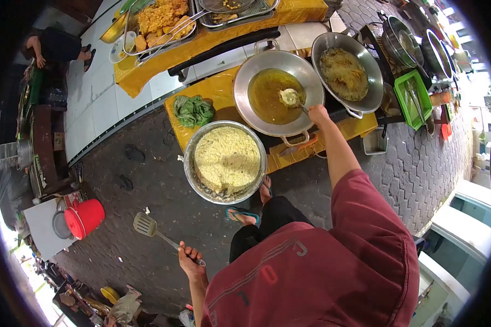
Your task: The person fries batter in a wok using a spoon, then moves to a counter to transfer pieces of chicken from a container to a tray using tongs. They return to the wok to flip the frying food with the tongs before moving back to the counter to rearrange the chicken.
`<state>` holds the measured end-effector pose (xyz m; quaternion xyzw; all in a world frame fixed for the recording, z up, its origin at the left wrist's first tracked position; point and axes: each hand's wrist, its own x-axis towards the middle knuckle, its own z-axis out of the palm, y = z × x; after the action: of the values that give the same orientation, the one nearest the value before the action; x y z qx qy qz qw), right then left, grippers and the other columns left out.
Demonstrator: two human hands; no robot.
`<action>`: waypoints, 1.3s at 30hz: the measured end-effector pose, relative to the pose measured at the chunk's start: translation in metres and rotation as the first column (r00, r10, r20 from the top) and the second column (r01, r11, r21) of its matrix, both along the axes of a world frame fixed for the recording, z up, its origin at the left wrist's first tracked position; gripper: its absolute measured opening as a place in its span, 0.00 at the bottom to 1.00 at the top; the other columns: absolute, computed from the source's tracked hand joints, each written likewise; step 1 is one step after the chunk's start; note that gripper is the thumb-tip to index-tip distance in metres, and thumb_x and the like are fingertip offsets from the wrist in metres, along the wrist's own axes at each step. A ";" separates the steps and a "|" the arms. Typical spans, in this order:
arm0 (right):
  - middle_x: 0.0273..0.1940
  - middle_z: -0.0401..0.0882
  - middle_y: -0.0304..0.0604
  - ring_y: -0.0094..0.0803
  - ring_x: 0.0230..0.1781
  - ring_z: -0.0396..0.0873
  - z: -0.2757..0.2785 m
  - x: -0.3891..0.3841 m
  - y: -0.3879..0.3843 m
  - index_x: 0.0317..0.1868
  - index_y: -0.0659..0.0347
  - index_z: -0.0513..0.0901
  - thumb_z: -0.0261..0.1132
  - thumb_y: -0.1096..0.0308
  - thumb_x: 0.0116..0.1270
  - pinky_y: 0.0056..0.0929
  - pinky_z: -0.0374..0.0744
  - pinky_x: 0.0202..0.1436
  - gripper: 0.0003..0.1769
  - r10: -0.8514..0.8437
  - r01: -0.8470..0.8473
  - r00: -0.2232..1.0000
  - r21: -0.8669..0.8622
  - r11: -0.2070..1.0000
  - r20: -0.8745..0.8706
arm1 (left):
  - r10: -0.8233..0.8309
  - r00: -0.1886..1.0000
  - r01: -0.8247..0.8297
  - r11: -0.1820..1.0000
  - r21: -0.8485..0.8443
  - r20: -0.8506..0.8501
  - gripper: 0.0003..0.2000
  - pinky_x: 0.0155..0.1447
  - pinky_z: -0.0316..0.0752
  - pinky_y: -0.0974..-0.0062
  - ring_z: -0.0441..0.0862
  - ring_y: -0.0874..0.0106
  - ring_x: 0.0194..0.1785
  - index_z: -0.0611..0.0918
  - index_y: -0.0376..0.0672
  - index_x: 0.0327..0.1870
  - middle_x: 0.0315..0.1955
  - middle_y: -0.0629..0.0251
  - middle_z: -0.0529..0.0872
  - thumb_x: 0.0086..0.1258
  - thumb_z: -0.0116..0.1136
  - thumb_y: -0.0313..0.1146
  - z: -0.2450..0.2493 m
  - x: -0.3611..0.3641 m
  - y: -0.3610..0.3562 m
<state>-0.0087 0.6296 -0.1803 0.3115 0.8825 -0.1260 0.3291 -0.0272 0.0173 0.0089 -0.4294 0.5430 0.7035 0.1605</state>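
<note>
My left hand [191, 260] is wrapped round the handle of a slotted spatula [145, 224], held out over the floor. In my right hand [318, 115] is a ladle [290, 97] with pale batter in its bowl, over the oil of the left wok [278, 121]. Beside that wok, a second wok [343, 71] holds food frying in bubbling oil. A big metal bowl of pale yellow batter [227, 158] stands at the table's near left, with a green cloth [193, 111] just behind it.
Fried food [161, 22] fills a wire basket at the top. A green tray [413, 101] with tongs lies at the right. On the left are a red container [85, 218] and a person's arm [37, 50]. Another person [126, 308] is at the bottom left.
</note>
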 end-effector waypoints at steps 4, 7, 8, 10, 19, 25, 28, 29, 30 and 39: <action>0.49 0.76 0.59 0.44 0.50 0.77 -0.066 0.001 0.023 0.45 0.68 0.79 0.54 0.69 0.57 0.36 0.76 0.49 0.17 -0.386 0.384 0.921 -0.055 0.922 -0.043 | 0.000 1.000 0.001 1.000 -0.023 0.028 0.12 0.23 0.59 0.83 0.59 0.84 0.20 0.75 0.51 0.45 0.21 0.80 0.66 0.74 0.38 0.42 0.002 0.005 0.005; 0.49 0.76 0.56 0.44 0.50 0.76 -0.039 -0.003 0.007 0.46 0.68 0.78 0.54 0.70 0.57 0.36 0.76 0.50 0.17 -0.453 0.453 0.890 -0.013 0.891 -0.049 | 0.008 1.000 -0.007 1.000 -0.022 0.030 0.11 0.23 0.59 0.83 0.59 0.84 0.20 0.75 0.51 0.45 0.20 0.80 0.66 0.74 0.39 0.42 -0.007 0.006 -0.001; 0.49 0.76 0.56 0.44 0.50 0.76 -0.024 -0.005 0.003 0.46 0.68 0.78 0.54 0.70 0.57 0.36 0.76 0.50 0.17 -0.454 0.454 0.890 -0.014 0.891 -0.049 | 0.007 1.000 -0.007 1.000 -0.007 0.025 0.11 0.22 0.59 0.83 0.59 0.84 0.20 0.75 0.51 0.46 0.20 0.80 0.66 0.74 0.39 0.42 -0.009 0.006 -0.004; 0.50 0.76 0.52 0.44 0.51 0.75 0.005 -0.009 -0.002 0.50 0.62 0.78 0.54 0.70 0.57 0.37 0.76 0.51 0.19 -0.220 0.220 0.975 -0.003 0.976 -0.014 | 0.013 1.000 -0.013 1.000 -0.010 0.023 0.11 0.22 0.59 0.83 0.59 0.84 0.20 0.75 0.51 0.45 0.20 0.80 0.66 0.74 0.39 0.42 -0.005 0.005 0.002; 0.50 0.76 0.51 0.45 0.52 0.74 0.031 0.010 -0.016 0.55 0.49 0.74 0.51 0.69 0.59 0.39 0.74 0.52 0.22 -0.516 0.528 0.828 -0.008 0.849 -0.220 | -0.032 0.999 0.032 0.999 -0.032 0.009 0.12 0.23 0.58 0.82 0.60 0.82 0.22 0.75 0.50 0.46 0.22 0.78 0.66 0.73 0.40 0.43 -0.003 0.008 0.010; 0.51 0.75 0.52 0.47 0.53 0.73 0.047 0.017 -0.029 0.55 0.48 0.75 0.50 0.68 0.60 0.40 0.73 0.53 0.21 -0.612 0.607 0.721 -0.128 0.784 -0.326 | -0.014 1.000 0.015 0.998 -0.064 0.026 0.12 0.23 0.58 0.82 0.59 0.83 0.21 0.75 0.50 0.45 0.21 0.79 0.66 0.74 0.39 0.42 0.004 0.011 0.014; 0.52 0.75 0.52 0.47 0.54 0.73 0.032 0.027 -0.027 0.56 0.47 0.74 0.50 0.68 0.60 0.40 0.72 0.54 0.22 -0.666 0.651 0.677 -0.168 0.740 -0.313 | 0.009 0.999 -0.007 0.998 -0.056 0.034 0.12 0.23 0.58 0.82 0.59 0.84 0.20 0.76 0.50 0.45 0.20 0.79 0.66 0.74 0.38 0.41 0.001 0.014 0.011; 0.52 0.75 0.52 0.47 0.54 0.73 0.027 0.030 -0.027 0.56 0.47 0.74 0.50 0.68 0.60 0.40 0.72 0.54 0.22 -0.666 0.651 0.677 -0.169 0.741 -0.313 | 0.016 0.999 -0.015 0.999 -0.052 0.030 0.12 0.23 0.58 0.82 0.59 0.83 0.20 0.76 0.50 0.45 0.20 0.80 0.66 0.74 0.38 0.41 0.000 0.015 0.010; 0.52 0.74 0.52 0.47 0.54 0.72 0.029 0.032 -0.030 0.57 0.48 0.74 0.50 0.68 0.60 0.40 0.72 0.55 0.22 -0.662 0.648 0.690 -0.159 0.745 -0.291 | 0.017 0.999 -0.016 0.999 -0.052 0.029 0.12 0.23 0.58 0.82 0.59 0.83 0.20 0.76 0.50 0.45 0.20 0.80 0.66 0.74 0.38 0.41 0.000 0.015 0.011; 0.52 0.75 0.52 0.45 0.54 0.73 0.060 0.028 -0.053 0.60 0.48 0.70 0.50 0.67 0.62 0.41 0.72 0.55 0.24 -0.625 0.650 0.713 -0.036 0.759 -0.318 | -0.038 0.999 0.037 0.999 -0.035 0.000 0.12 0.23 0.57 0.82 0.59 0.83 0.21 0.75 0.50 0.46 0.21 0.80 0.65 0.74 0.39 0.43 -0.003 0.023 -0.001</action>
<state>0.0188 0.5765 -0.1203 0.5855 0.7652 -0.2441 0.1097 -0.0043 0.0160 0.0054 -0.4217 0.5634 0.6908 0.1659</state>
